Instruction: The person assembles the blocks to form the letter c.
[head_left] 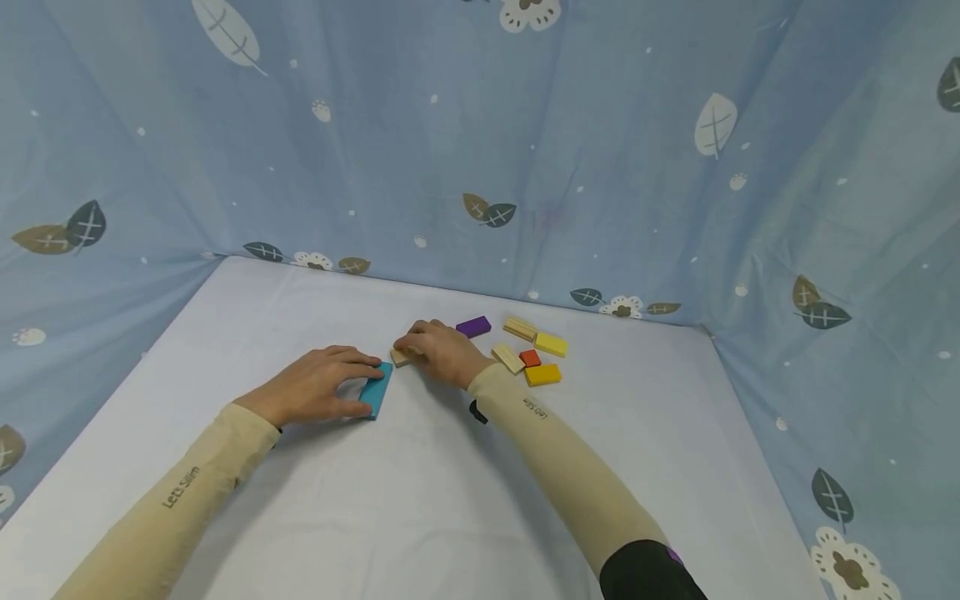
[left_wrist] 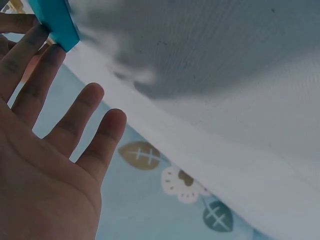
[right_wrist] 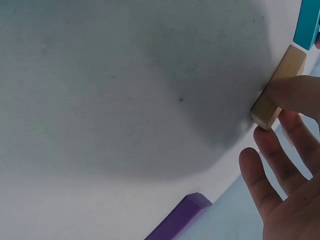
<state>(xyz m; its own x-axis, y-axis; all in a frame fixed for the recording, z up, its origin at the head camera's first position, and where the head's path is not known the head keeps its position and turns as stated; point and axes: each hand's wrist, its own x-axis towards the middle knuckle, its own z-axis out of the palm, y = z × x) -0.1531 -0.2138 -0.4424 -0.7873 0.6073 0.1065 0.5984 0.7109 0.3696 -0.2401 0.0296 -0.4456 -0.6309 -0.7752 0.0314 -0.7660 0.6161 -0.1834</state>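
My left hand point(head_left: 315, 387) holds a flat blue block point(head_left: 377, 390) by its edges, thumb at the near end and fingertips at the far end. In the left wrist view two of its fingers stretch out past the blue block point(left_wrist: 56, 22), touching nothing. Just to the right, my right hand point(head_left: 444, 354) pinches a plain wooden block point(right_wrist: 280, 87) between thumb and fingers. One end of this wooden block lies close to the blue block point(right_wrist: 306, 25) in the right wrist view. From above, the right fingers cover much of the wooden block point(head_left: 400, 357).
Beyond the right hand lies a purple block point(head_left: 474, 327). Farther right is a loose group: two plain wooden blocks point(head_left: 520, 327), a light yellow block point(head_left: 551, 344), a small red block point(head_left: 530, 357) and a deeper yellow block point(head_left: 543, 375). A blue patterned curtain point(head_left: 420, 150) borders the white tabletop point(head_left: 420, 500).
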